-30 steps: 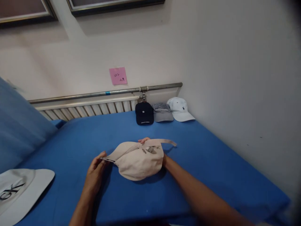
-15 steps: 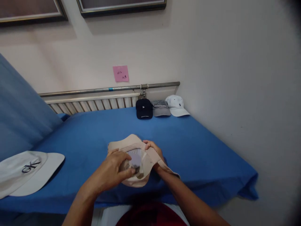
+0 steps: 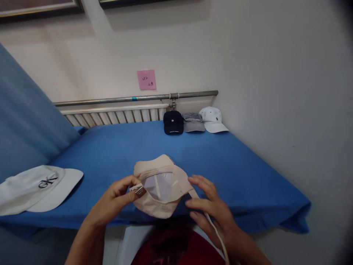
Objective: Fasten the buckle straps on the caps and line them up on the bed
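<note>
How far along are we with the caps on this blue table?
Looks done: a navy cap, a grey cap and a white cap sit in a row by the wall. In hand: the beige cotton cap, inside up, left hand pinching its metal buckle, right hand at its loose strap. Probably left: the white logo cap at the table's left.

Blue-covered desk (image 3: 116, 151), cloth hanging over right front corner. Landmark: navy cap (image 3: 173, 122) at back edge, under the pipe. Just right of navy cap: grey cap (image 3: 193, 123), touching or nearly so. Right of that, white cap (image 3: 213, 120), last in the row, near the wall. Well left and forward of navy cap: white CK cap (image 3: 38, 187) at front-left edge. Forward of navy cap, at front edge: beige cap (image 3: 160, 184), inside up, partly overhanging.
</note>
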{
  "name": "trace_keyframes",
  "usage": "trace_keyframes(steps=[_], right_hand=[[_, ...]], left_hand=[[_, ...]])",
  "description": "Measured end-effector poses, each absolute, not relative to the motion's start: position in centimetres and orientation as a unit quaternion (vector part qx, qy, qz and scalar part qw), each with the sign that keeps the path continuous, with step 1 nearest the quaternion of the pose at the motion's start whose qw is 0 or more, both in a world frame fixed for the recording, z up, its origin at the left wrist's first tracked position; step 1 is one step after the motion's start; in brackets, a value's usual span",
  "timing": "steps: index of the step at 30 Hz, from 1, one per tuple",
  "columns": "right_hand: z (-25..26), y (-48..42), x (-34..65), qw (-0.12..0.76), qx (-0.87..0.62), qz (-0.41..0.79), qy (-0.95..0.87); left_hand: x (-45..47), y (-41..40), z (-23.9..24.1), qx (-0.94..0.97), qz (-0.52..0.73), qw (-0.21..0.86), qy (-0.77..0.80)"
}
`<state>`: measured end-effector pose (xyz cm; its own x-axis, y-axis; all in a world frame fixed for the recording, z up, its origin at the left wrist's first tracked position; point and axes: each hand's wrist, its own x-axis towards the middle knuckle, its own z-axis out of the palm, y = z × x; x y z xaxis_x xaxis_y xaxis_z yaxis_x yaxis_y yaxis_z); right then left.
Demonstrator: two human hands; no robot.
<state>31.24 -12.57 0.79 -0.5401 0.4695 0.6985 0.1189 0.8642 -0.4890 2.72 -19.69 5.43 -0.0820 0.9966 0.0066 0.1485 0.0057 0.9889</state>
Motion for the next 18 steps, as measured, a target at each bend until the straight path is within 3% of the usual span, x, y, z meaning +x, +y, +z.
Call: trace_keyframes(steps=[5, 13, 18], right_hand=[[4.2, -14.1, 31.0, 0.419, -0.064, 0.221, -0.878], [10.3, -12.8, 24.4, 0.181, -0.178, 0.334, -0.908], [8.1, -10.0, 21.2, 0.054, -0.14, 0.621, -0.769]], left_hand=[[2.6, -19.6, 3.7, 0.466, 0.543, 0.492, 0.496], [2.4, -19.4, 1.8, 0.413, 0.543, 0.598, 0.42], [1.8, -19.9, 0.7, 0.367, 0.558, 0.62, 0.412]])
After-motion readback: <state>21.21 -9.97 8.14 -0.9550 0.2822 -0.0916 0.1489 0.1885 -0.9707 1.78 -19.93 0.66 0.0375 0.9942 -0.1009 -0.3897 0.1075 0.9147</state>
